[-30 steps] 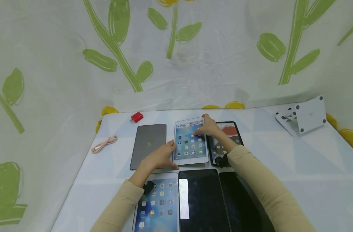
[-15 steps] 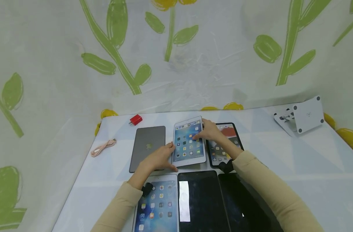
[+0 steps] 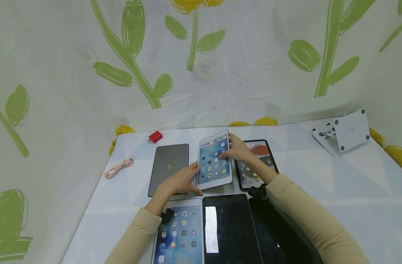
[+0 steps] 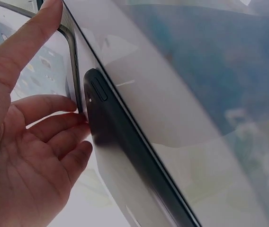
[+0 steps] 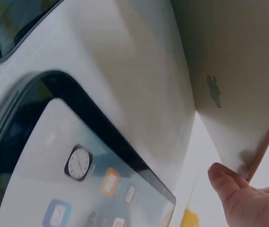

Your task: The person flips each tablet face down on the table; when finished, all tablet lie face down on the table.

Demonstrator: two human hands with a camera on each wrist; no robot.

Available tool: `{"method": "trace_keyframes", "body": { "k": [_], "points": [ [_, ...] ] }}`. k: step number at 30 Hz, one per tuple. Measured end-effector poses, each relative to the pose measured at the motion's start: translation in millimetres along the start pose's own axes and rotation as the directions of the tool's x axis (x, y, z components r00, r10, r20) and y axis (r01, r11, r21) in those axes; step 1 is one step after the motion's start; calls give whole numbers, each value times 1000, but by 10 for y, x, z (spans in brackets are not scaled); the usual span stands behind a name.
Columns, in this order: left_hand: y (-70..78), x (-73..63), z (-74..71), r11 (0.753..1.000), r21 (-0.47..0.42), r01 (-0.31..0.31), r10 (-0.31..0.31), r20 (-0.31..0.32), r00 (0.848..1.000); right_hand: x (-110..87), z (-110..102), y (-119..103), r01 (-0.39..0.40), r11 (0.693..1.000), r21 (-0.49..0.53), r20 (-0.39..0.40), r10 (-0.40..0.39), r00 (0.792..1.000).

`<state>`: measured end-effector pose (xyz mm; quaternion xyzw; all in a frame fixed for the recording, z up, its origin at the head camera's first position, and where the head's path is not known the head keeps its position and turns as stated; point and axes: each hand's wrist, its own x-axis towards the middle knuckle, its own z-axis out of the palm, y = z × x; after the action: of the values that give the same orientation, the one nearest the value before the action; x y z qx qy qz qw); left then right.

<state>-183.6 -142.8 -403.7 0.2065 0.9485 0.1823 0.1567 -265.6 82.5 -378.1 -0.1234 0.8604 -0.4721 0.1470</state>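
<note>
My right hand (image 3: 239, 148) grips a small white tablet (image 3: 212, 161) by its right edge, thumb over the lit screen of app icons. This tablet's right side is raised off the table; the right wrist view shows its pale back (image 5: 234, 56) with an apple logo, and the right hand (image 5: 260, 203) at its edge. At the tablet's left edge rests my left hand (image 3: 181, 179), fingertips against the side and thumb spread out below. In the left wrist view, the left hand's fingers (image 4: 44, 111) are loosely bent beside tablet edges. A grey tablet (image 3: 168, 159) lies face down at left.
Right of the raised tablet lies a black-framed tablet (image 3: 248, 174) with a lit screen. In front are a large white tablet (image 3: 187, 234) and dark-screened tablets (image 3: 233, 227). A coiled cable (image 3: 119, 168), red charger (image 3: 155, 136) and white stand (image 3: 344, 132) sit farther out.
The right edge of the white tablet has risen, lifted by my right hand, so it tilts more steeply. My left hand keeps its place. The view has shifted slightly.
</note>
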Motion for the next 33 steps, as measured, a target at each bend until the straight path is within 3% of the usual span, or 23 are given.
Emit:
{"method": "trace_keyframes", "body": {
  "k": [6,16,23,28,33],
  "points": [
    [-14,12,6,999,-23,-23,23,-2,1000,-44,0,-35,63,997,-32,-7,-64,998],
    [16,26,15,996,-77,-51,52,12,999,-97,-18,-145,117,991,64,11,-118,993],
    [78,75,33,992,-95,-84,87,29,996,-135,6,-325,56,998,38,36,-57,998],
    [161,113,72,988,-124,-92,98,45,994,-155,49,-427,60,998,-9,41,-60,997],
    [248,147,65,984,-109,-141,140,-15,990,-163,111,-466,86,996,-15,29,-86,996]
  ]
}}
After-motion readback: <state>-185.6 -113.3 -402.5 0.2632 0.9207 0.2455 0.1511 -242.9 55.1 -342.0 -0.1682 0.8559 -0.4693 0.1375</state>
